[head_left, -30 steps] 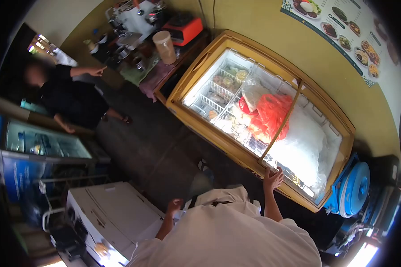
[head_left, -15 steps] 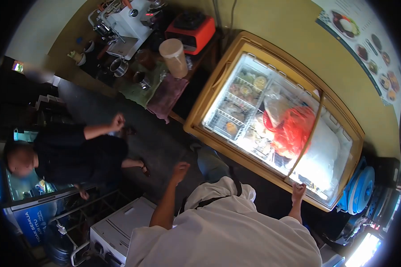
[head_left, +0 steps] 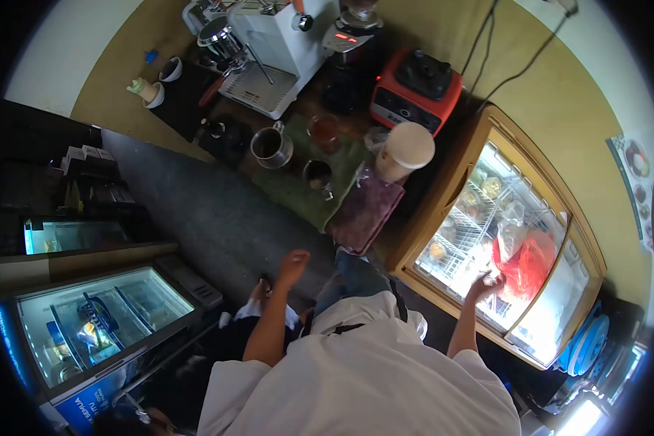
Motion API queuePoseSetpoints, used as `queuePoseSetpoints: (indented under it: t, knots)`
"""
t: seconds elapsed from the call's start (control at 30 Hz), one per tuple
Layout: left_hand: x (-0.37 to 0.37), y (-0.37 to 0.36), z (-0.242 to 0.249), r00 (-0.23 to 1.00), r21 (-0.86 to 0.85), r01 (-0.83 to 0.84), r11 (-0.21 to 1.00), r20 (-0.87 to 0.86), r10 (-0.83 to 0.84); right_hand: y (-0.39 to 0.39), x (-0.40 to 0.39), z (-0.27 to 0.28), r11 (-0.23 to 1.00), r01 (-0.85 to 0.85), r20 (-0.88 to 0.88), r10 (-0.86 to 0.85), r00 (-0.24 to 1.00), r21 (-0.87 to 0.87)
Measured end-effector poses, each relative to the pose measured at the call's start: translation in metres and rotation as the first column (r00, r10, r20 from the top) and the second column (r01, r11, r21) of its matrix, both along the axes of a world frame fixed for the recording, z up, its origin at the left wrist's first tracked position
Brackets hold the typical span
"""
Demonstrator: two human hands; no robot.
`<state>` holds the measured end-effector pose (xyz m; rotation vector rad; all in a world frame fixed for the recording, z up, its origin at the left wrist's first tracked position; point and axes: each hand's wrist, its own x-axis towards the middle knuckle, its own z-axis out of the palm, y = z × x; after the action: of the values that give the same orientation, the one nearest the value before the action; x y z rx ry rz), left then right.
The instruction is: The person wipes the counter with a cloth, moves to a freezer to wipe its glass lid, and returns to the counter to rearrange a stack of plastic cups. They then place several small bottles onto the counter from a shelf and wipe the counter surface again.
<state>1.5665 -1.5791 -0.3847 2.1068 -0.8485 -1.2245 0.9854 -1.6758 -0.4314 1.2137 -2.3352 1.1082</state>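
My left hand [head_left: 293,268] hangs in the air over the dark floor, fingers curled in; the inside of the hand is hidden. My right hand [head_left: 486,286] is held low in front of the glass of a chest freezer [head_left: 407,272]. Its fingers are bent together, and I cannot make out anything in them or whether they touch the glass. Behind that hand, a red plastic bag [head_left: 528,263] and a clear bag [head_left: 511,240] lie inside the freezer.
Ahead stands a counter with an espresso machine [head_left: 272,51], a red blender base [head_left: 416,91], a tub [head_left: 407,150], a metal pitcher [head_left: 272,146] and folded cloths [head_left: 368,213]. A glass-topped display fridge [head_left: 109,320] is to my left. Another person [head_left: 196,374] is close at my left side.
I have moved forward, so the counter is nearer and the freezer lies further right. The other person has gone from ahead on the left to beside me. My fingers stay curled.
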Motion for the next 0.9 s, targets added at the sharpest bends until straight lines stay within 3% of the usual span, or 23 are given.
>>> queuePoseSetpoints:
  t: [0.03, 0.07, 0.13, 0.2, 0.27, 0.37, 0.4, 0.47, 0.57, 0.7, 0.77, 0.83, 0.9]
  knots:
    - [0.024, 0.008, -0.007, 0.996, -0.067, -0.092, 0.993, -0.02, 0.091, -0.036, 0.065, 0.048, 0.993, -0.117, 0.219, 0.117, 0.969, -0.015]
    - [0.048, 0.016, -0.022, 0.983, -0.135, -0.182, 0.974, -0.044, 0.178, -0.064, 0.126, 0.102, 0.969, -0.246, 0.316, 0.23, 0.921, 0.012]
    - [0.096, 0.043, -0.05, 0.974, -0.098, -0.224, 0.97, 0.012, 0.227, -0.105, 0.19, 0.14, 0.838, -0.533, 0.291, 0.542, 0.788, -0.115]
    - [0.113, 0.06, -0.044, 0.967, -0.015, -0.243, 0.97, 0.074, 0.243, -0.134, 0.254, 0.196, 0.622, -0.751, 0.224, 0.782, 0.582, -0.221]
    - [0.121, 0.074, -0.018, 0.967, 0.125, -0.236, 0.964, 0.132, 0.22, -0.156, 0.302, 0.224, 0.65, -0.753, 0.119, 0.76, 0.639, -0.105]
    - [0.154, 0.113, -0.056, 0.982, 0.25, -0.145, 0.957, 0.155, 0.109, -0.184, 0.341, 0.224, 0.666, -0.737, 0.129, 0.746, 0.654, -0.116]
    - [0.162, 0.115, -0.054, 0.986, 0.266, -0.149, 0.952, 0.11, 0.124, -0.19, 0.346, 0.224, 0.666, -0.737, 0.26, 0.737, 0.624, -0.118]
    - [0.174, 0.111, -0.044, 0.987, 0.298, -0.156, 0.942, 0.016, 0.159, -0.193, 0.345, 0.217, 0.714, -0.691, 0.191, 0.698, 0.69, -0.114]
    - [0.197, 0.085, -0.02, 0.985, 0.259, -0.17, 0.951, 0.04, 0.165, -0.176, 0.347, 0.229, 0.797, -0.588, 0.173, 0.603, 0.779, -0.134]
    - [0.259, 0.052, -0.015, 0.989, -0.102, -0.06, 0.993, 0.132, 0.073, -0.132, 0.34, 0.247, 0.838, -0.534, 0.041, 0.541, 0.84, -0.111]
    - [0.278, 0.009, 0.03, 0.989, -0.295, -0.074, 0.953, 0.103, 0.109, -0.107, 0.347, 0.277, 0.841, -0.54, -0.058, 0.538, 0.841, -0.028]
    - [0.295, -0.033, 0.082, 0.983, -0.248, -0.108, 0.963, 0.121, 0.141, -0.086, 0.358, 0.304, 0.843, -0.537, -0.085, 0.537, 0.84, 0.018]
    - [0.302, -0.072, 0.15, 0.999, -0.378, -0.024, 0.926, 0.03, 0.038, -0.066, 0.382, 0.337, 0.808, -0.585, -0.12, 0.588, 0.8, 0.063]
